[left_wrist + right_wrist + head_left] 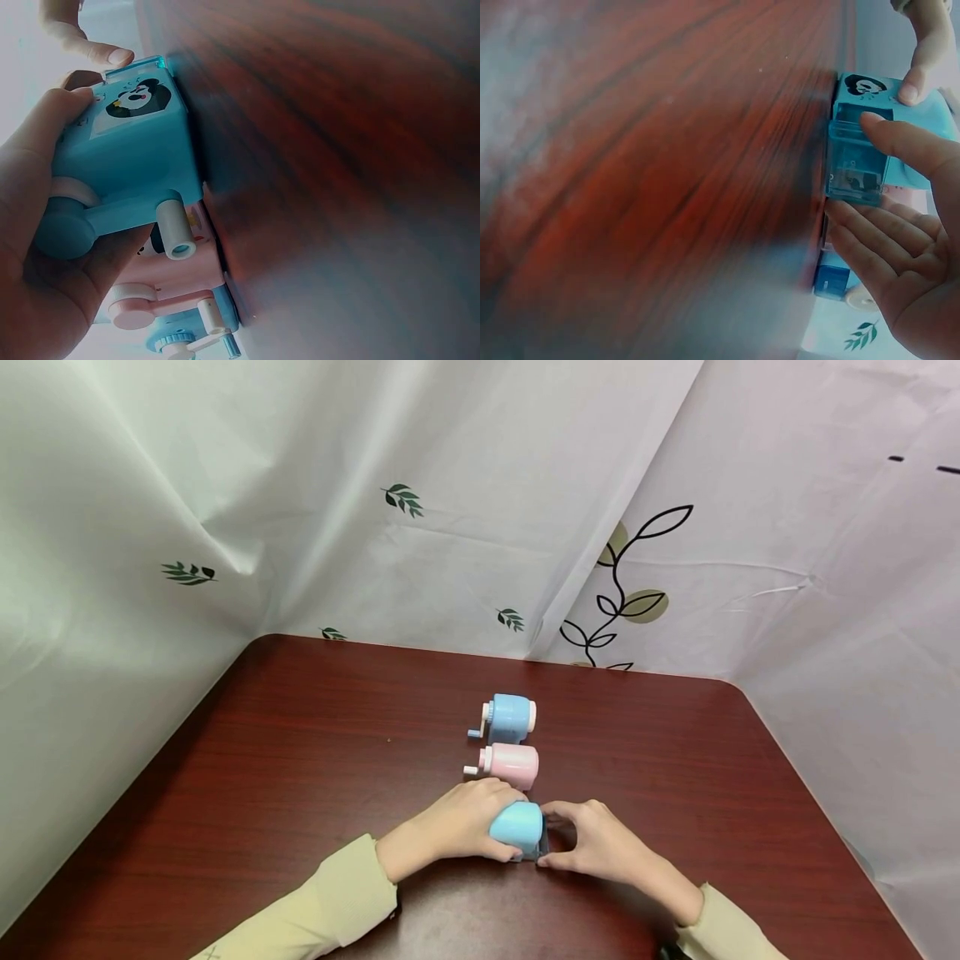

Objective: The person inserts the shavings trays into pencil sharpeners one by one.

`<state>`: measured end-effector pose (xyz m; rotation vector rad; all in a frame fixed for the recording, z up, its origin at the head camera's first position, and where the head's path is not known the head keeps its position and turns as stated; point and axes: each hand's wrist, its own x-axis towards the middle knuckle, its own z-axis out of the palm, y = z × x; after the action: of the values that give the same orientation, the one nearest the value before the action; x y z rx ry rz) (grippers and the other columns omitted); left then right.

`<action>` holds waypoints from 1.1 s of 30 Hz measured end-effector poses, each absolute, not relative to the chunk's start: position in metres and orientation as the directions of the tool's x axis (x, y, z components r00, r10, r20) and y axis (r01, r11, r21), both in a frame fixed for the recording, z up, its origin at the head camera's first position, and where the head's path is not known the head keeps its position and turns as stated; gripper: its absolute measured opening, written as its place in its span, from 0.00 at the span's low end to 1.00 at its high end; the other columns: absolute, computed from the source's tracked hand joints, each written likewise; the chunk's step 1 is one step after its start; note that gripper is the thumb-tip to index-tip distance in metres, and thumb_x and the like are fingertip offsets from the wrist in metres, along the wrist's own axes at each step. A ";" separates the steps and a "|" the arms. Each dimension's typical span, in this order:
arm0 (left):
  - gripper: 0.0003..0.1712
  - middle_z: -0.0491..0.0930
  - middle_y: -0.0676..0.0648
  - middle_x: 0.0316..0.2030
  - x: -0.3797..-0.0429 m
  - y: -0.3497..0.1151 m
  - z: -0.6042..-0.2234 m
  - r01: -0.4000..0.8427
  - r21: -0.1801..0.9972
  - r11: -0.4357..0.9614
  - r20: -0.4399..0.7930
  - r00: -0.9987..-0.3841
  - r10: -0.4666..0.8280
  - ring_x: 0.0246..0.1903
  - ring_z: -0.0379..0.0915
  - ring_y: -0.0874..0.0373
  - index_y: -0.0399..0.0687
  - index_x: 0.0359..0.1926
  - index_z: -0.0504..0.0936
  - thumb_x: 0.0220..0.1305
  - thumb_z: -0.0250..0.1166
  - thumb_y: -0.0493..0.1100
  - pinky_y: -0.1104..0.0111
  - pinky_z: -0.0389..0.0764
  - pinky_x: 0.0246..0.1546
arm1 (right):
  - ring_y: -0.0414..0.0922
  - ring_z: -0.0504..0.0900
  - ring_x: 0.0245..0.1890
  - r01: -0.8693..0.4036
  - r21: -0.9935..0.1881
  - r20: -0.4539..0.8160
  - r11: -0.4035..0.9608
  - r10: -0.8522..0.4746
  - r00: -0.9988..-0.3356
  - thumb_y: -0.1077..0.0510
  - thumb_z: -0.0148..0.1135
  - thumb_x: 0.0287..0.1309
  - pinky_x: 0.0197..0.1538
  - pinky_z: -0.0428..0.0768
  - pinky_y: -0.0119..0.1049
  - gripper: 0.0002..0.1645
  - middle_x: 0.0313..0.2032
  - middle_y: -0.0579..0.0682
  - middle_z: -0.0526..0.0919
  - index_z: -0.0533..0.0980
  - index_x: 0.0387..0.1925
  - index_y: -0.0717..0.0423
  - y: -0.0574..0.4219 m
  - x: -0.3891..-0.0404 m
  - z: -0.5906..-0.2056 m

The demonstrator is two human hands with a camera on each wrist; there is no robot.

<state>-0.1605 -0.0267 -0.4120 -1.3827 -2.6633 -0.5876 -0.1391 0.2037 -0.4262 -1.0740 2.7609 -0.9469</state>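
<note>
Nearest the person is a light blue hand-crank pencil sharpener with a panda picture on its side. My left hand grips its body, thumb on the near side and fingers over the top. The crank handle points toward the left wrist camera. At the right end, my right hand pinches the see-through blue shavings drawer, thumb on one side and fingers on the other. The drawer sticks partway out of the body, and small dark bits show inside it.
Behind the held sharpener stand a pink crank sharpener and, farther back, another blue one, lined up close together with cranks to the left. All are on a dark red wooden table. White patterned curtains hang around the table.
</note>
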 end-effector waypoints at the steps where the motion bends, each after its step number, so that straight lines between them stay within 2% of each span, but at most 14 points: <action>1: 0.31 0.76 0.55 0.40 -0.160 -0.027 -0.412 0.803 0.295 0.518 0.248 -0.588 0.770 0.39 0.68 0.65 0.51 0.48 0.76 0.43 0.67 0.60 0.73 0.72 0.38 | 0.32 0.78 0.39 -0.604 -0.549 0.183 0.578 -0.622 -0.761 0.50 0.73 0.38 0.40 0.78 0.31 0.29 0.39 0.43 0.83 0.75 0.45 0.54 0.203 -0.139 -0.426; 22: 0.30 0.76 0.53 0.38 -0.160 -0.027 -0.411 0.828 0.265 0.494 0.282 -0.557 0.781 0.38 0.68 0.63 0.49 0.47 0.75 0.43 0.68 0.58 0.73 0.72 0.38 | 0.32 0.78 0.39 -0.624 -0.539 0.205 0.566 -0.630 -0.749 0.49 0.74 0.37 0.40 0.78 0.31 0.29 0.39 0.42 0.82 0.75 0.44 0.53 0.199 -0.141 -0.427; 33: 0.31 0.76 0.53 0.39 -0.160 -0.027 -0.412 0.825 0.261 0.501 0.269 -0.561 0.783 0.38 0.68 0.63 0.49 0.47 0.75 0.43 0.68 0.58 0.72 0.72 0.38 | 0.31 0.77 0.32 -0.631 -0.519 0.218 0.577 -0.624 -0.750 0.48 0.74 0.36 0.35 0.77 0.30 0.27 0.35 0.38 0.81 0.75 0.41 0.50 0.194 -0.141 -0.428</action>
<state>-0.1599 -0.0265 -0.4120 -1.4098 -2.6206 -0.5514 -0.1414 0.1943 -0.4276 -1.1142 2.7991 -0.9289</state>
